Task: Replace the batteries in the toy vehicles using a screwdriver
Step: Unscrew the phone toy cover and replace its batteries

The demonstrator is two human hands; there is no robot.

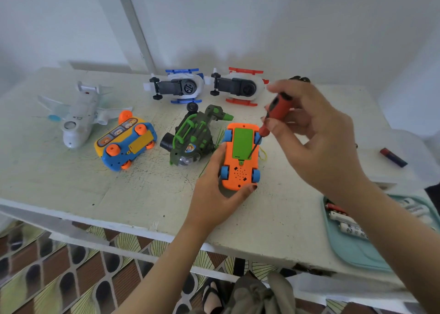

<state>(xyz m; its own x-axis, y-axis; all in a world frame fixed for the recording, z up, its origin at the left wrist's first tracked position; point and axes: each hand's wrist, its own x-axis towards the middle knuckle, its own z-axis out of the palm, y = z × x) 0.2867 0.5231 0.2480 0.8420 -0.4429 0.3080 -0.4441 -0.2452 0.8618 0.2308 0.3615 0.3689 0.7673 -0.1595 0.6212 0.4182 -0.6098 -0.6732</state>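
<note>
An orange toy car with blue wheels lies upside down on the white table, its green battery cover facing up. My left hand grips the car's near end and left side. My right hand pinches a red and black screwdriver; its tip touches the lower right part of the green cover.
Other toys lie upturned behind: a white plane, a blue and yellow bus, a green vehicle, a blue-trimmed one and a red-trimmed one. A teal tray of batteries sits at right, a loose battery beyond.
</note>
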